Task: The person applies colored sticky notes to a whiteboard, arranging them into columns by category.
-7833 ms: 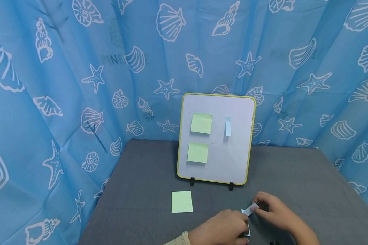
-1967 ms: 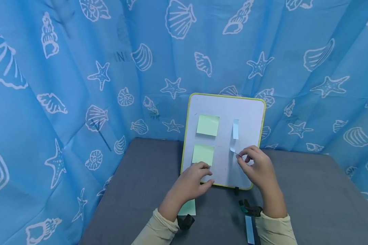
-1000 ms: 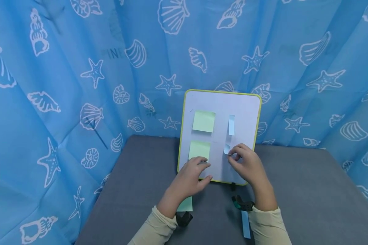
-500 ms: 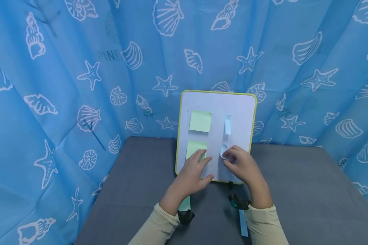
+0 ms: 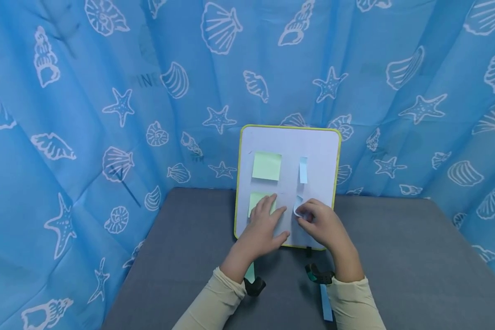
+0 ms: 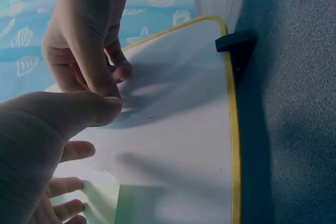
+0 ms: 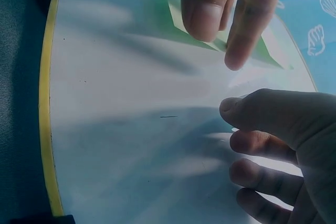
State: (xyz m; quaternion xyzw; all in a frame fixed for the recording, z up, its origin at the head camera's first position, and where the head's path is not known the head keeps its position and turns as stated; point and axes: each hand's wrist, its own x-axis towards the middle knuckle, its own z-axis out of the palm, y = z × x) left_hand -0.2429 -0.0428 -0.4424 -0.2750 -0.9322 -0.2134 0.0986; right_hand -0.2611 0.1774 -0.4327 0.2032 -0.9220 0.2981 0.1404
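Note:
A whiteboard (image 5: 288, 142) with a yellow rim stands tilted on the table. My right hand (image 5: 321, 224) pinches the lower end of a narrow blue sticky note (image 5: 298, 201), whose upper part lies at the board while the rest curls outward. Above it another blue strip (image 5: 303, 170) hangs on the board. My left hand (image 5: 259, 229) has its fingers spread over the lower green sticky note (image 5: 254, 200), partly hiding it; a second green sticky note (image 5: 266, 166) is above. In the left wrist view the right hand's (image 6: 86, 35) fingertips overlap my left thumb (image 6: 100, 109).
A green square (image 5: 250, 273) lies on the grey table (image 5: 181, 275), mostly under my left wrist. A blue strip (image 5: 326, 302) lies by the right sleeve (image 5: 354, 302). Black feet (image 6: 236, 41) hold the board's bottom edge. A blue shell-patterned curtain (image 5: 148, 46) hangs behind.
Both hands went from the table up to the board, the right carrying the blue note. Lately its upper end has come against the board and curled, while the left fingers spread higher over the green note.

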